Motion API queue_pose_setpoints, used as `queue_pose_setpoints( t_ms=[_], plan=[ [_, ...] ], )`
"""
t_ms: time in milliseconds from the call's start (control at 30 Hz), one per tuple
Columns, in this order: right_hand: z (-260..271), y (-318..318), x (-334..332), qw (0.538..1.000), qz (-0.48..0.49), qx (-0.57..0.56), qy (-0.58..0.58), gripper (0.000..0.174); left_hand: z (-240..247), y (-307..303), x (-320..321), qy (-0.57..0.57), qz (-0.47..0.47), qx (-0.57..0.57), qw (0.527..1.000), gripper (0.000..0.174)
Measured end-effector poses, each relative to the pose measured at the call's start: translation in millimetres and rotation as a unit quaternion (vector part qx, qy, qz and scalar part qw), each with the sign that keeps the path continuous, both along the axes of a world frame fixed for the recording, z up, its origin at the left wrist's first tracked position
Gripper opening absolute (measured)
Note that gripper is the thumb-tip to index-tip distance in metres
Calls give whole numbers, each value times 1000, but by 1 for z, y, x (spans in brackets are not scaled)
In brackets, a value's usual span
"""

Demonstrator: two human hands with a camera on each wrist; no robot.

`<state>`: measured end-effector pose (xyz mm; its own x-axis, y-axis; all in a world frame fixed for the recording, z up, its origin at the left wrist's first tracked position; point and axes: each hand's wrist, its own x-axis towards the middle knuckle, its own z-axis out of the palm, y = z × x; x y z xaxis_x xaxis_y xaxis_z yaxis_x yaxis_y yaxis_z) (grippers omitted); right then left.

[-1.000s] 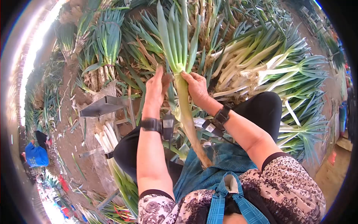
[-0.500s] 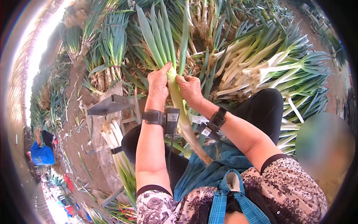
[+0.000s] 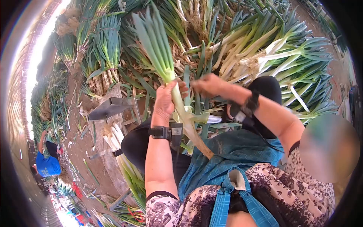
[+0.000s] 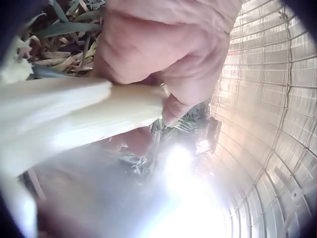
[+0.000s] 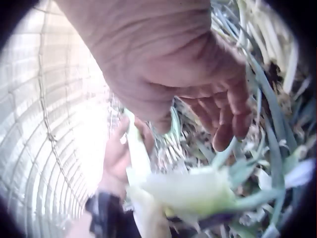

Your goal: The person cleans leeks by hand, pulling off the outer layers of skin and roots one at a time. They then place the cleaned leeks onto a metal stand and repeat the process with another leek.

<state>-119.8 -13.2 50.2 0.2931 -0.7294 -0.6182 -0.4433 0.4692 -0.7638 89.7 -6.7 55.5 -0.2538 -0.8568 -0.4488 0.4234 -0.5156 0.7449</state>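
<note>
My left hand (image 3: 166, 99) grips a large leek (image 3: 180, 108) just under its green leaves in the head view; the root end rests on the blue apron on the lap. In the left wrist view that hand (image 4: 163, 54) has its fingers around the pale stalk (image 4: 114, 114). My right hand (image 3: 209, 84), blurred, is off the stalk to its right. Its fingers hang loosely bent and hold nothing in the right wrist view, where the hand (image 5: 183, 74) is above the leek (image 5: 141, 153). A loosened outer layer (image 5: 193, 191) sticks out sideways from the stalk.
Piled leeks (image 3: 261, 60) lie at the right, and tied bundles (image 3: 107, 49) stand at the upper left. A metal stand (image 3: 109, 108) is left of the lap, beside several white-stalked leeks (image 3: 123, 155). A person in blue (image 3: 48, 165) is at the far left.
My right hand has let go of the stalk and moved right. The leek's leaves have tilted left and are closer together. A peeled layer now hangs out from the stalk's right side.
</note>
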Motion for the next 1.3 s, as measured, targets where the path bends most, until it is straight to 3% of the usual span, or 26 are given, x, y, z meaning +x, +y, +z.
queue_pose_setpoints(
  t_ms=[67,133,167,200,233,300,400,500,533,600,633,667,733,833,900,967,1033,1100,1133,1200,1267,1300],
  plan=[
    [25,-26,1,995,-27,-58,-71,46,9,11,-24,-40,-56,11,998,28],
    [20,-41,6,951,-120,95,-269,42,0,24,-44,-73,-123,16,990,27],
    [17,-44,11,949,-124,98,-274,42,-2,32,-50,-94,-126,-7,988,27],
    [17,-47,17,930,-221,61,-286,39,1,35,-50,-99,-129,-4,987,27],
    [17,-48,21,902,-316,26,-293,37,4,41,-50,-180,-146,-52,971,29],
    [20,-53,19,896,-308,-18,-320,34,2,49,-52,-296,-139,-147,934,35],
    [23,-62,11,887,-281,-95,-354,31,2,51,-56,-291,-132,-154,935,38],
    [51,-63,-5,832,-373,-58,-407,39,2,50,-65,-343,-135,-216,904,46],
    [54,-66,-10,830,-376,-61,-407,39,4,50,-69,-343,-139,-219,903,46],
    [60,-72,-22,778,-455,-53,-429,41,9,60,-78,-352,-93,-205,909,51],
    [66,-74,-32,770,-457,-82,-438,41,-4,63,-77,-464,-87,-354,807,47],
    [71,-78,-41,760,-477,-83,-435,26,-16,70,-74,-466,-88,-356,805,47],
    [67,-83,-51,732,-483,-84,-473,24,-20,89,-74,-374,-93,-179,905,44],
    [67,-86,-64,738,-487,-113,-453,36,-59,147,-56,-379,-119,-190,898,39],
    [66,-89,-64,733,-488,-137,-454,35,-62,151,-48,-388,-143,-186,891,37],
    [63,-83,-61,733,-476,-180,-452,32,-50,126,-33,-506,-232,-98,825,29],
    [71,-81,-57,718,-486,-186,-463,26,-35,91,-31,-530,-135,-255,797,45],
    [74,-72,-53,698,-503,-190,-473,20,24,60,-63,-393,-13,-200,897,55],
    [76,-67,-52,697,-494,-180,-488,21,25,48,-73,-393,-13,-204,896,55],
    [79,-60,-51,695,-484,-175,-502,21,24,26,-89,-235,-16,-128,963,39],
    [77,-56,-50,694,-489,-165,-502,21,18,18,-94,-188,-41,-77,978,32],
    [77,-54,-52,696,-476,-169,-510,23,14,18,-96,-78,20,-16,997,29]
  ],
)
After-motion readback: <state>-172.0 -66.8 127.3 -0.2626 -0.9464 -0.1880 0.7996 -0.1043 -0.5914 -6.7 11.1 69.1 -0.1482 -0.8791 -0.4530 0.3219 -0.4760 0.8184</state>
